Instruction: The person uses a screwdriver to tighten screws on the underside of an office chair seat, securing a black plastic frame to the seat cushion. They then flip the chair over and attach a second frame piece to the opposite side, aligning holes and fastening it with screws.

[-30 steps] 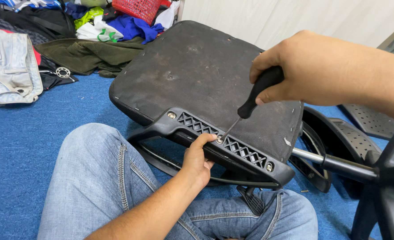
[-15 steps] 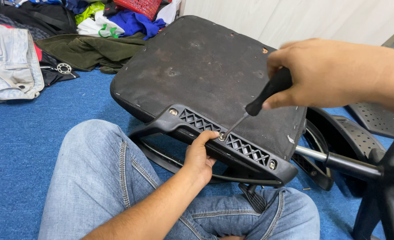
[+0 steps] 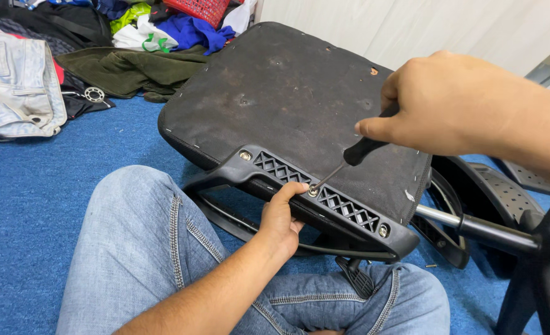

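- Here, the right hand (image 3: 455, 102) came in from the right, wrist high, fingers curled tight round the black handle of a screwdriver (image 3: 354, 154).
- The shaft slanted down-left, its tip on the middle screw (image 3: 313, 191) of the bracket (image 3: 324, 201).
- The left hand (image 3: 279, 218) reached up from the lap, forearm over the jeans (image 3: 138, 248), thumb pressed beside that screw, fingers hooked under the bracket.
- The seat (image 3: 287, 105) lay tilted, underside up, against the knees.
- Clothes (image 3: 126, 62) were heaped on the blue carpet (image 3: 39, 205) behind.

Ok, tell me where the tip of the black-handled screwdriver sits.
In the head view, centre frame: the black-handled screwdriver, held by the right hand, tips onto the black plastic bracket's middle screw, beside the left hand's thumb.
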